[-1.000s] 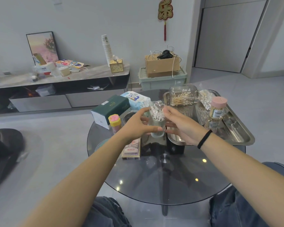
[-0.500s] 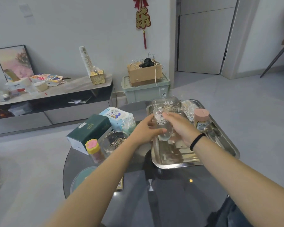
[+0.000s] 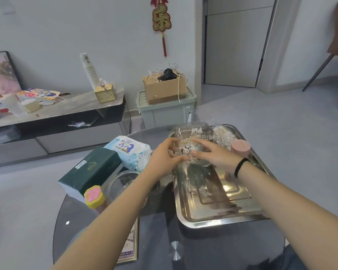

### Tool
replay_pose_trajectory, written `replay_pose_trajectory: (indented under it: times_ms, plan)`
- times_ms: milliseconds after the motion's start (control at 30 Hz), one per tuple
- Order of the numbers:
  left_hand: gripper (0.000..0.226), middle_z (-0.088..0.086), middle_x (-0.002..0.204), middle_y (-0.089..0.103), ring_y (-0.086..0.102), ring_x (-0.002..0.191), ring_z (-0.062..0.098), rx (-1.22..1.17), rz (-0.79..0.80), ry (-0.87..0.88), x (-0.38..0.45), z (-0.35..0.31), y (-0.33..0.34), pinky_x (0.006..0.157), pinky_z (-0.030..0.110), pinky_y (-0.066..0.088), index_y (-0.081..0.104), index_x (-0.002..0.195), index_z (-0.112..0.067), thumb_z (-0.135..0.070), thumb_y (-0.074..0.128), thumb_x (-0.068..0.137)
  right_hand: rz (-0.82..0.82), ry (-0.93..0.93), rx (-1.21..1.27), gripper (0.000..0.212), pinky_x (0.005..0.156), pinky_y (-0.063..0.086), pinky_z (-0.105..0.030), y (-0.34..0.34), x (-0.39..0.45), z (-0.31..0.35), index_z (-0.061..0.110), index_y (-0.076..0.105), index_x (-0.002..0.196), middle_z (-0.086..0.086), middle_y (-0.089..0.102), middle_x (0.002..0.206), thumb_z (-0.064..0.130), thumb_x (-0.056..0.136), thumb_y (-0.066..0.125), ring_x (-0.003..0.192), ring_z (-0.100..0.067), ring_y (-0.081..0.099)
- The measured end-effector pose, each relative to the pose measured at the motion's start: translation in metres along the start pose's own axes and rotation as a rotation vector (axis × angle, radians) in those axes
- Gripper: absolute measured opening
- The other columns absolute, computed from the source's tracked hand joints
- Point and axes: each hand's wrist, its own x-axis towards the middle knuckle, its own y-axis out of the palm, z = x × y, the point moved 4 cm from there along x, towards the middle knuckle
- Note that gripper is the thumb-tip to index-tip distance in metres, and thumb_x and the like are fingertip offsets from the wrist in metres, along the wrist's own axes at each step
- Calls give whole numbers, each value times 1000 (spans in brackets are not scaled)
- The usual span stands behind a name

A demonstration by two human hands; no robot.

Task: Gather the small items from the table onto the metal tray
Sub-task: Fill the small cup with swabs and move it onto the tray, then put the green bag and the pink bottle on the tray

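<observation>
1. Nearest the camera: round dark glass counter (image 3: pixel 213 248), with a flat printed card box (image 3: pixel 129 248) lying on it, partly hidden under the left forearm
2. Right of centre on the counter: metal tray (image 3: pixel 219 217), rectangular and shiny, its near half bare
3. Left of the tray: clear glass bowl (image 3: pixel 123 184), just behind a small bottle with a yellow and pink cap (image 3: pixel 94 195)
4. Behind those: dark green box (image 3: pixel 92 170) lying flat, touching a white and blue wipes pack (image 3: pixel 130 149)
5. Over the tray's middle: small clear jar of cotton swabs (image 3: pixel 191 154), blurred, held between both hands
6. Left hand (image 3: pixel 164 158): grip clenched round the jar's left side, thumb near the front, fingers curled behind
7. Right hand (image 3: pixel 217 154): grip grasping the jar's right side, fingers reaching across its top; black band (image 3: pixel 240 166) on the wrist
8. Whether the jar's base touches the tray: cannot tell
9. Far end of the tray: clear rectangular container of swabs (image 3: pixel 191 131), loose bundle of swabs (image 3: pixel 222 135) to its right, pink-lidded jar (image 3: pixel 240 147) just beside the right wrist
10. Beyond the counter: pale green storage bin (image 3: pixel 164 112) on the floor with a cardboard box (image 3: pixel 164 88) on top, low cabinet (image 3: pixel 57 117) to the left, red and gold wall ornament (image 3: pixel 161 20) above
</observation>
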Motion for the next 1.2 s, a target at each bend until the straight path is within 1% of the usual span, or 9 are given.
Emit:
replay_pose_trajectory:
  times_ms: [67,167,300,367,467,567,733,967,1200]
  plan:
    - [44,-8,102,59,56,80,9,31,40,25,0,0,-5,78,27,50,58,110,-27,-35,78,72,114,33,128,80,110,26,-29,-3,-1,-6,27,28,144,-1,27,154,49,75,62,139,-15,29]
    - [45,-8,106,62,56,75,7,99,185,25,-5,1,-4,77,27,50,56,103,-27,-33,82,67,139,4,-68,71,107,31,-31,-9,-2,-11,35,43,135,5,37,147,51,69,67,132,-14,35]
    - [53,-7,95,63,55,75,6,260,285,70,-11,1,8,70,19,42,57,116,-29,-26,81,69,163,0,-238,60,90,38,-18,-11,-4,-15,41,47,132,11,46,136,26,78,72,111,-7,50]
    - [49,-7,96,54,52,79,7,340,249,109,-12,-2,12,74,20,41,59,117,-26,-27,79,72,141,2,-238,63,87,43,-18,-8,-4,-20,42,44,133,8,47,139,16,82,69,111,-10,54]
    - [39,-4,105,49,55,94,14,322,173,107,-11,-1,14,88,28,47,62,106,-23,-29,79,72,73,-13,-131,64,108,33,-28,-1,-2,-24,37,38,139,0,32,152,12,86,63,135,-13,36]
    - [45,-2,118,48,55,105,17,305,140,83,-11,5,18,94,32,47,57,106,-22,-32,80,70,5,-19,111,56,96,37,-20,9,1,-22,23,43,138,-1,46,144,9,87,61,127,-7,43]
    - [62,4,135,45,39,127,22,301,99,47,-12,10,21,106,36,34,47,133,-28,-34,73,78,-57,-8,56,48,93,40,-23,13,6,-24,22,48,135,-3,55,135,15,89,59,115,-13,54]
    - [64,5,136,47,40,129,23,314,95,32,-15,5,16,107,37,34,44,138,-26,-36,70,81,-176,-49,-69,42,97,35,-27,12,2,-8,22,52,131,-1,50,140,15,90,57,126,-19,47]
    - [30,11,121,59,49,116,27,443,-202,21,-32,5,-21,101,35,36,62,119,-14,-21,53,92,-182,-185,-161,35,102,37,-37,34,-3,21,27,58,125,-1,54,134,25,89,58,119,-18,48]
